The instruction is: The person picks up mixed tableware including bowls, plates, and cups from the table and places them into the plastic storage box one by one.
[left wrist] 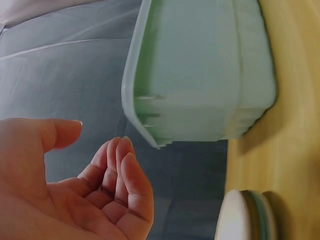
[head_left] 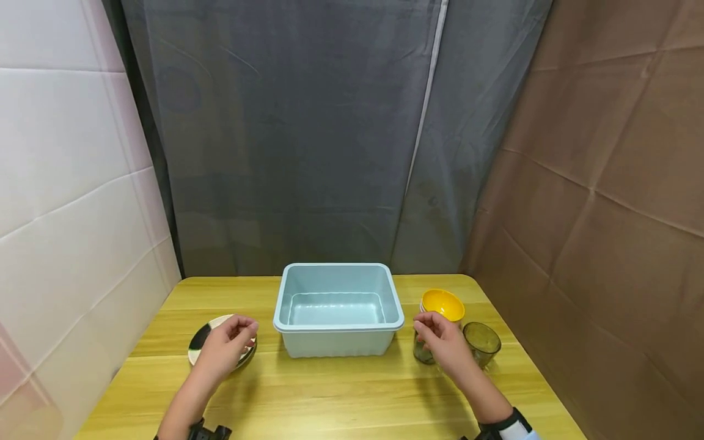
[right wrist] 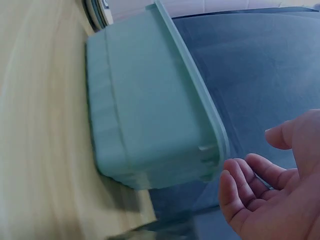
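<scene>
A light blue plastic basin (head_left: pixel 338 343) stands in the middle of the wooden table, with nothing inside it. To its left, my left hand (head_left: pixel 227 347) hovers over a stack of plates (head_left: pixel 198 341), fingers loosely curled and holding nothing. The top plate is white with a dark patch; the left wrist view shows the stack's layered edges. On the other side, my right hand (head_left: pixel 448 347) hangs in the air, also loosely curled with nothing in it. Beyond that hand sits a yellow bowl (head_left: pixel 443 302), atop white rims. A greenish drinking glass (head_left: pixel 482 343) stands beside the hand.
Another glass (head_left: pixel 422 352) is partly hidden behind the right hand. A grey curtain (head_left: pixel 297 153) hangs behind the table's far edge. White cloth (head_left: pixel 71 153) borders the left side and brown cloth (head_left: pixel 599 183) the right.
</scene>
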